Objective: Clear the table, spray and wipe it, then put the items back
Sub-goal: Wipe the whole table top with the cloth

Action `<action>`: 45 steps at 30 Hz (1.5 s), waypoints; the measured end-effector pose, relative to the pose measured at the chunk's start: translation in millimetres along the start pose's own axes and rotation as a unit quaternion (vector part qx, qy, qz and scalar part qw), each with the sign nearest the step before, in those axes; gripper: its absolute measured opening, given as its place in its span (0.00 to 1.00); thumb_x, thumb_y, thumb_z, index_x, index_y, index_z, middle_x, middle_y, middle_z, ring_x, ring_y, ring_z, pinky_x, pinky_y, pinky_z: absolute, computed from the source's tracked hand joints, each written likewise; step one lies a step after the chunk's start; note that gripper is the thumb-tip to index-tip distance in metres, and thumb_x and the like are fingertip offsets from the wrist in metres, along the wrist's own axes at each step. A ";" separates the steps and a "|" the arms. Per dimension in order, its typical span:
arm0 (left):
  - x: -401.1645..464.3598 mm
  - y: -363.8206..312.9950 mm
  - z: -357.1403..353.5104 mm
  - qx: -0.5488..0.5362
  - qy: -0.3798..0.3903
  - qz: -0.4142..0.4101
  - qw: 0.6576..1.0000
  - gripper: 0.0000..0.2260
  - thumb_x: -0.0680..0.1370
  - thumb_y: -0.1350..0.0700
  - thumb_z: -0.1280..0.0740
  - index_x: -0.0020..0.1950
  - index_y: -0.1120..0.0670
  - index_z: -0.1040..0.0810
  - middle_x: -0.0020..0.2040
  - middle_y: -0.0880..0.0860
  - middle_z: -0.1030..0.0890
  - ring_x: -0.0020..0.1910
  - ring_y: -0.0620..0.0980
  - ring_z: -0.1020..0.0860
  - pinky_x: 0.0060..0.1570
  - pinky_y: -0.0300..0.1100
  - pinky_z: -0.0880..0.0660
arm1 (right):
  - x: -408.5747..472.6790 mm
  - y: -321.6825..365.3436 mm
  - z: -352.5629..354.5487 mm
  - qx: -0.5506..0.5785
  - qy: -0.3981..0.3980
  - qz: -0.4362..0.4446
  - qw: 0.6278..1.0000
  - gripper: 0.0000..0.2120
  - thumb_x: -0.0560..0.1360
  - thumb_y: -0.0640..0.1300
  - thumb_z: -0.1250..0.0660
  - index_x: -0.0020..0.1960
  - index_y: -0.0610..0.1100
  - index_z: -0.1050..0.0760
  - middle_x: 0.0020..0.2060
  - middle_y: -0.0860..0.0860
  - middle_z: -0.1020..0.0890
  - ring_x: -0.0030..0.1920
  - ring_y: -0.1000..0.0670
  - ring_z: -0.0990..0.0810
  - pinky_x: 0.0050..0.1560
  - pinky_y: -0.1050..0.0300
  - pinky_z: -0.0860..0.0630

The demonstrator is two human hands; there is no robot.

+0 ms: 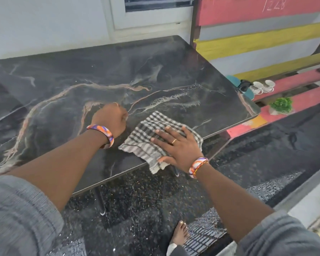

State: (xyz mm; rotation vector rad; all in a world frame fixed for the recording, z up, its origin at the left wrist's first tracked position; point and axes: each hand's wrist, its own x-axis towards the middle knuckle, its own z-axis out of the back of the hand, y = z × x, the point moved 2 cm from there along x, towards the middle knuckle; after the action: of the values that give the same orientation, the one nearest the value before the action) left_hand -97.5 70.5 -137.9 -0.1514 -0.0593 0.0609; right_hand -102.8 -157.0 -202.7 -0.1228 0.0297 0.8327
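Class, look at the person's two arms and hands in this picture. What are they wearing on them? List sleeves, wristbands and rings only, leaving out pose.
Both arms have grey sleeves pushed up, leaving the forearms bare. The left hand has a wide bangle swirled in orange, purple and white at the wrist, and a thin ring. The right hand has a matching swirled bangle with an orange thread beside it, and a gold band on one finger.

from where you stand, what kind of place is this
Probably a small cafe or casual eatery seating area. A dark marble-patterned table stands beside a bench of pink and yellow painted wooden slats, where white ceramic cups and a small green potted plant sit.
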 end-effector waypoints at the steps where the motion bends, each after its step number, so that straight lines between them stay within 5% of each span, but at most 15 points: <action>1: 6.6 -9.4 -2.1 0.003 0.001 -0.007 1.000 0.12 0.75 0.62 0.41 0.53 0.59 0.20 0.53 0.63 0.21 0.53 0.64 0.23 0.50 0.55 0.23 | -5.5 -20.4 -2.3 -0.003 0.002 -0.012 1.000 0.31 0.76 0.67 0.63 0.70 0.57 0.35 0.67 0.53 0.26 0.65 0.46 0.25 0.59 0.33 0.31; 5: 33.9 -47.8 -11.6 0.016 -0.007 -0.010 1.000 0.13 0.74 0.63 0.41 0.53 0.58 0.19 0.54 0.60 0.20 0.54 0.63 0.23 0.49 0.51 0.24 | -32.7 -106.8 -13.5 -0.004 -0.005 -0.095 0.995 0.31 0.76 0.66 0.65 0.71 0.56 0.37 0.68 0.52 0.27 0.67 0.45 0.27 0.66 0.39 0.35; 8: 55.5 -80.6 -19.4 0.007 -0.006 -0.021 1.000 0.13 0.73 0.63 0.40 0.52 0.58 0.19 0.54 0.61 0.20 0.54 0.64 0.23 0.49 0.51 0.23 | -55.8 -170.9 -20.1 0.029 -0.009 -0.175 0.984 0.38 0.72 0.70 0.71 0.74 0.58 0.44 0.73 0.52 0.36 0.74 0.47 0.39 0.71 0.46 0.52; 12: 86.8 -126.2 -26.6 -0.013 0.006 -0.035 0.999 0.13 0.74 0.63 0.40 0.53 0.57 0.19 0.56 0.60 0.20 0.56 0.63 0.23 0.53 0.51 0.24 | -75.6 -231.4 -19.6 0.068 -0.002 -0.242 0.968 0.47 0.62 0.76 0.76 0.76 0.58 0.53 0.77 0.53 0.46 0.77 0.48 0.50 0.74 0.47 0.55; 21: 134.2 -155.1 -31.8 -0.043 -0.011 -0.040 0.998 0.13 0.74 0.63 0.40 0.54 0.57 0.19 0.57 0.58 0.20 0.55 0.62 0.23 0.53 0.52 0.24 | -26.4 -238.2 -12.8 0.169 0.031 -0.457 0.873 0.37 0.75 0.69 0.57 0.77 0.50 0.57 0.77 0.46 0.56 0.77 0.43 0.60 0.73 0.40 0.61; 26: 164.5 -147.2 -34.1 -0.037 -0.025 -0.040 0.998 0.13 0.75 0.62 0.39 0.54 0.56 0.19 0.57 0.57 0.20 0.55 0.61 0.23 0.51 0.51 0.25 | 17.4 -248.9 -8.2 0.139 0.062 -0.545 0.825 0.37 0.76 0.66 0.58 0.77 0.46 0.57 0.76 0.39 0.50 0.75 0.35 0.51 0.69 0.30 0.55; 31: 218.8 -122.7 -39.0 -0.052 -0.020 -0.044 0.997 0.12 0.74 0.62 0.39 0.53 0.56 0.18 0.59 0.57 0.20 0.57 0.62 0.23 0.53 0.54 0.23 | 65.1 -271.6 -9.3 0.118 0.054 -0.582 0.803 0.36 0.77 0.64 0.57 0.76 0.42 0.51 0.73 0.39 0.40 0.71 0.35 0.40 0.67 0.31 0.47; 37: 308.2 -91.3 -38.5 -0.061 -0.024 -0.034 0.997 0.12 0.75 0.62 0.39 0.53 0.57 0.18 0.58 0.58 0.20 0.56 0.63 0.23 0.54 0.53 0.24 | 161.2 -308.6 -2.9 0.146 0.016 -0.571 0.808 0.29 0.78 0.61 0.55 0.69 0.41 0.37 0.66 0.40 0.29 0.66 0.38 0.31 0.62 0.41 0.37; 45: 423.0 -32.8 -37.9 -0.079 -0.034 0.002 0.996 0.14 0.76 0.61 0.40 0.57 0.54 0.20 0.61 0.59 0.21 0.60 0.64 0.25 0.59 0.54 0.27 | 325.9 -354.1 6.3 0.199 -0.034 -0.543 0.815 0.28 0.79 0.60 0.57 0.65 0.42 0.31 0.62 0.42 0.24 0.63 0.40 0.26 0.63 0.43 0.35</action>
State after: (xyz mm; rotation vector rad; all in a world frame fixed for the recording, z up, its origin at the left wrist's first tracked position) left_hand 328.2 60.1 -147.3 -0.3081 -0.1314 0.0648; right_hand 378.2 -152.3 -186.3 0.2806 0.0588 -0.3373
